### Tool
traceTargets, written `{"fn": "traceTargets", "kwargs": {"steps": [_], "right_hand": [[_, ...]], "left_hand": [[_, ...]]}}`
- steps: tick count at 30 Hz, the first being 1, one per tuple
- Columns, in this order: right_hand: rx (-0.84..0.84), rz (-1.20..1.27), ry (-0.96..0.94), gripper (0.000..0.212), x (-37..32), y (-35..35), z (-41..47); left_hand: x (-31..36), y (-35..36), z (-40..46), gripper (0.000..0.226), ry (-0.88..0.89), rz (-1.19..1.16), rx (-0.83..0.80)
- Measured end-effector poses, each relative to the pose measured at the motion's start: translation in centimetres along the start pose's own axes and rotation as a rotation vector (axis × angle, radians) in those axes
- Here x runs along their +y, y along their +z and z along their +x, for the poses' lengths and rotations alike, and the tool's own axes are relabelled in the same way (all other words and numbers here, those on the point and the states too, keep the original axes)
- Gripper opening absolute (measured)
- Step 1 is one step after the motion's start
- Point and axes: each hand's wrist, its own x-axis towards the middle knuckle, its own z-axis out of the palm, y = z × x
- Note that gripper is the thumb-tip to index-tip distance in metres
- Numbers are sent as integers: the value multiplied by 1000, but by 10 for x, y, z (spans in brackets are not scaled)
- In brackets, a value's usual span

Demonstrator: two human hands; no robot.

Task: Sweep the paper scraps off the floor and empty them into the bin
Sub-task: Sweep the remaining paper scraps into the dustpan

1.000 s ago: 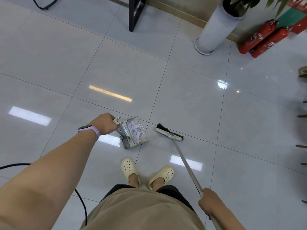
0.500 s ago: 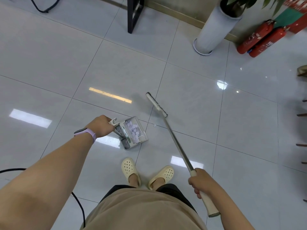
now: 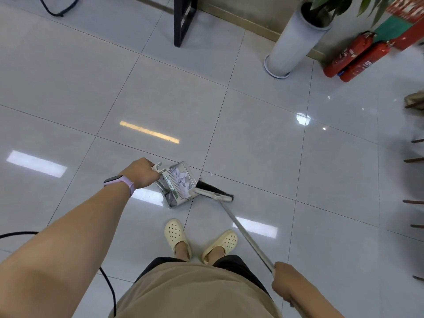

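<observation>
Your left hand (image 3: 142, 172) is curled round the handle of the dustpan (image 3: 177, 183), which sits on the floor (image 3: 252, 138) just ahead of your feet, close to where two tile seams cross. The scraps (image 3: 182, 179) lie heaped inside the pan, pale and white against its grey walls. One tiny scrap (image 3: 211, 173) rests on the floor just beyond the pan's open side, on the seam.

Your right hand (image 3: 285, 281) grips the lower end of the broom (image 3: 214, 193) pole, fingers wrapped about it, near your right hip. The pole slants up and left from that hand to the broom head, whose dark bristles touch the floor right at the pan's mouth, the near end of the head meeting the pan's rim.

A watch (image 3: 119, 181) with a lilac strap circles your left wrist. Your cream clogs (image 3: 176, 235) stand side by side behind the pan. A tall grey planter (image 3: 296, 40) stands by the far wall, with two red extinguishers (image 3: 358, 59) lying beside it to the right. A black cable (image 3: 107, 285) loops over the floor at the lower left.
</observation>
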Motion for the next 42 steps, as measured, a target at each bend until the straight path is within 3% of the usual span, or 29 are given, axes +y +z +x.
{"fn": "traceTargets", "kwargs": {"steps": [5,12,15,23,29,36,42], "right_hand": [[-31,54,32,13,4,10,-2],[81,367,134,20,6,9,31],[95,480,137,33,-1,18,41],[103,431,102,26,16,2,36],[-5,600,81,25,46,5,10],[46,733,95,18,81,-16,-4],[139,524,53,26,57,-34,25]], "left_hand": [[-8,1,4,20,-9,8,0],[-9,3,4,23,-15,-4,-3],[-13,2,5,24,-16,-6,3],[-9,0,3,20,-10,-8,1],[-2,9,-4,14,18,16,-29],[30,16,-7,12,72,69,-55],[44,38,-8,15,71,88,-87]]}}
